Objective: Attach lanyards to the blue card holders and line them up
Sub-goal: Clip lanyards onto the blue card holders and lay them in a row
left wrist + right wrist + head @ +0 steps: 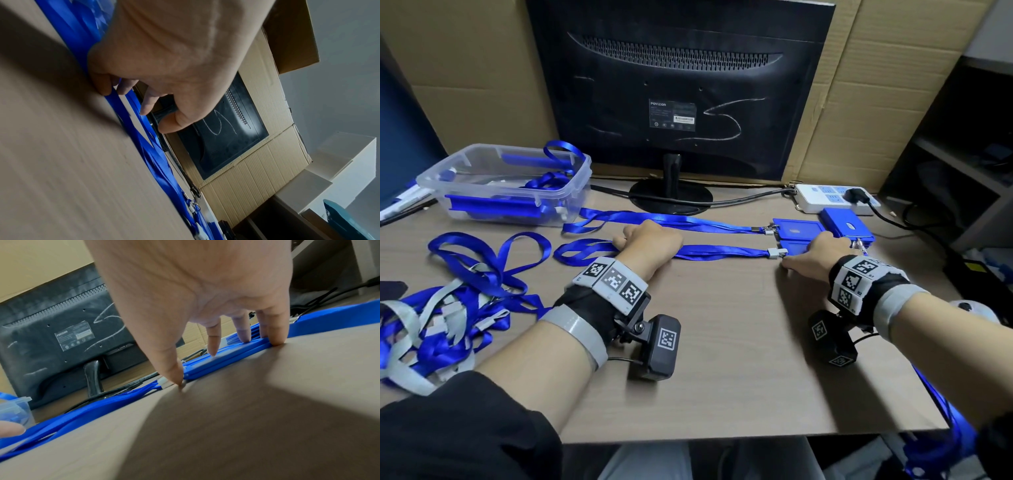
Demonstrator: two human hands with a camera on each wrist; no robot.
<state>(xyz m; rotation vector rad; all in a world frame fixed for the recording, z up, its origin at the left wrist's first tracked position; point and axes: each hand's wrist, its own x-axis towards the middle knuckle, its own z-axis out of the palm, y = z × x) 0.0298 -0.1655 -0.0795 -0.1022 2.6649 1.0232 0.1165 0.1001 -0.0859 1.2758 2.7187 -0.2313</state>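
Fingers (pixel 243 331) of the right hand (pixel 816 253) are straight and spread, pressing the nearer blue card holder (pixel 796 247) flat on the tabletop (pixel 739 342). The left hand (pixel 650 245) pinches that holder's blue lanyard (pixel 722 253), stretched across the tabletop. A second lanyard with card holder (pixel 799 229) lies just behind, parallel. Loose lanyards (pixel 448 308) lie piled at left.

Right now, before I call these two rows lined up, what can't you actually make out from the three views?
- Near card holder: head view, right hand covers most of it.
- Left hand grip on the near lanyard: knuckles hide it in the head view; left wrist view is blurred.
- Monitor label: print too small.
- Clear box contents: jumbled, uncountable.
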